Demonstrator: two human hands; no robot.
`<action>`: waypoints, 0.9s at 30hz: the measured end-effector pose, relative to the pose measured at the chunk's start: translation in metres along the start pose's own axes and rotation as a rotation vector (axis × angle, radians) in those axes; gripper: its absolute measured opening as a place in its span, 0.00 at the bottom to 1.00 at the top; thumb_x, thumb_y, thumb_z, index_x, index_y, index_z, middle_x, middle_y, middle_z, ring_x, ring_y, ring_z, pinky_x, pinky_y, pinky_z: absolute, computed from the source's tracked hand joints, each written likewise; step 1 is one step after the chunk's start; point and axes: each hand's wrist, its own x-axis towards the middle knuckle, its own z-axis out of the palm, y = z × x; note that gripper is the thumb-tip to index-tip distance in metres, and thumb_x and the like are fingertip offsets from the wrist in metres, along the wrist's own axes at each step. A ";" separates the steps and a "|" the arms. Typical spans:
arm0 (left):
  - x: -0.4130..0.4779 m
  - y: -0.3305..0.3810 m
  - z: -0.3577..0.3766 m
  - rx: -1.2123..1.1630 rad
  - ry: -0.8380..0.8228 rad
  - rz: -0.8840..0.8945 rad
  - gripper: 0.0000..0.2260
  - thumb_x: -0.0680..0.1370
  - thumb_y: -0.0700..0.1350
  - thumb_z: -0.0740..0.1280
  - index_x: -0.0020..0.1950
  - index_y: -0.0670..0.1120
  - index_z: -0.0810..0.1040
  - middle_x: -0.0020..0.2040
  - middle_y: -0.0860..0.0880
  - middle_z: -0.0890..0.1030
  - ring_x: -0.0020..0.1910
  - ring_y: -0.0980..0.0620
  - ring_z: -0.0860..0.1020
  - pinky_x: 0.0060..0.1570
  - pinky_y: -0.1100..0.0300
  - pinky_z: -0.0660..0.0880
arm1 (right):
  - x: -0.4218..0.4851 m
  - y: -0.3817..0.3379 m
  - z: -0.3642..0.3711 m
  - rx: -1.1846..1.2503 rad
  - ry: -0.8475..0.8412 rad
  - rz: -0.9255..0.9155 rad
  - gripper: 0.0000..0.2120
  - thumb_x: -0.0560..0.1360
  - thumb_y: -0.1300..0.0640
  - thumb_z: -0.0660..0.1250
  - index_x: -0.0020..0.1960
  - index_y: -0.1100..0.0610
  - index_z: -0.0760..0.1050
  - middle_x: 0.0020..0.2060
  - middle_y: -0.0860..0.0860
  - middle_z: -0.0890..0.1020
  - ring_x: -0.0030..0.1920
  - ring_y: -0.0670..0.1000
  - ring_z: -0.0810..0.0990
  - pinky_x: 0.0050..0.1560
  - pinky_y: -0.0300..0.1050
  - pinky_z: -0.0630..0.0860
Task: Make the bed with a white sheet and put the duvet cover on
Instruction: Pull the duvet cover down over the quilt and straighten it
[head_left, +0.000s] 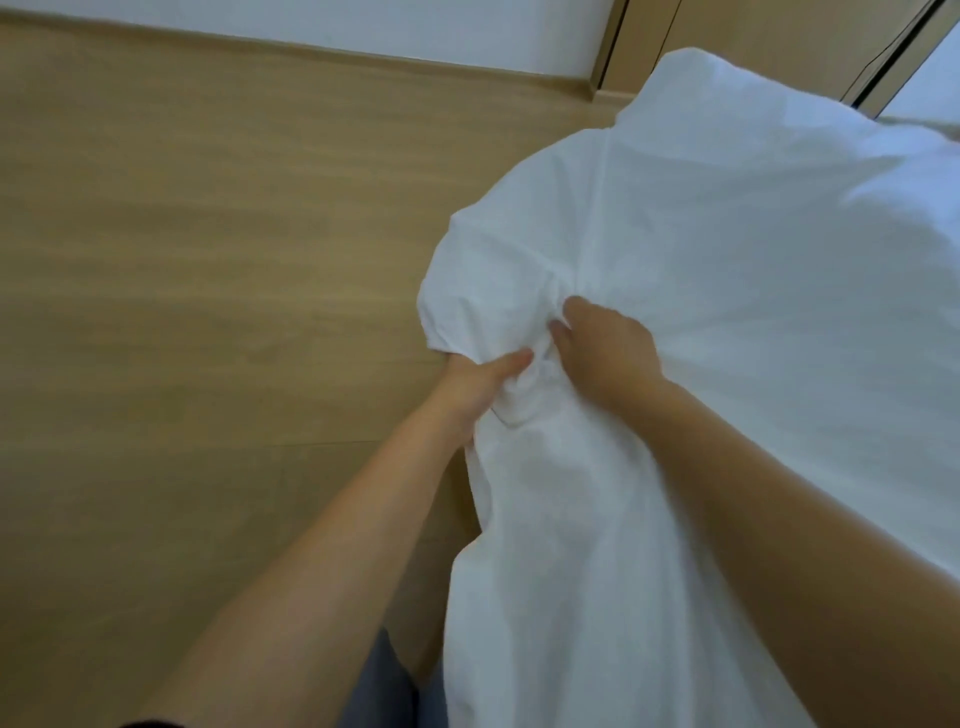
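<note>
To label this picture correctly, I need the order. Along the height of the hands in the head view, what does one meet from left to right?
Wooden floor → left hand → right hand → broad spread of the white bedding, which both hands grip.

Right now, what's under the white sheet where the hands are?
The left hand has its fingers under the bunched sheet, thumb on top; the right hand grips it from above. Something rounded fills it, but the cloth hides what. Floor shows beside it.
</note>
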 end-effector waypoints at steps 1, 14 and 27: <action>0.001 -0.001 -0.001 -0.031 0.052 -0.009 0.28 0.73 0.46 0.73 0.71 0.46 0.67 0.63 0.47 0.77 0.61 0.46 0.76 0.58 0.50 0.75 | 0.001 0.001 -0.007 0.141 0.040 0.031 0.11 0.81 0.52 0.54 0.49 0.59 0.69 0.48 0.60 0.78 0.51 0.59 0.76 0.42 0.45 0.61; -0.013 0.017 0.027 -0.246 -0.044 -0.119 0.23 0.74 0.51 0.71 0.66 0.44 0.74 0.60 0.44 0.80 0.57 0.47 0.79 0.58 0.54 0.76 | 0.014 -0.015 -0.044 0.485 0.073 0.122 0.19 0.81 0.53 0.55 0.32 0.56 0.63 0.29 0.50 0.69 0.37 0.53 0.69 0.38 0.43 0.60; -0.004 0.030 -0.020 -0.188 0.238 -0.165 0.15 0.73 0.42 0.67 0.58 0.40 0.78 0.54 0.43 0.81 0.46 0.46 0.80 0.38 0.59 0.74 | 0.002 0.020 -0.028 0.056 -0.067 0.187 0.35 0.72 0.33 0.60 0.70 0.55 0.61 0.66 0.59 0.65 0.67 0.60 0.63 0.61 0.53 0.62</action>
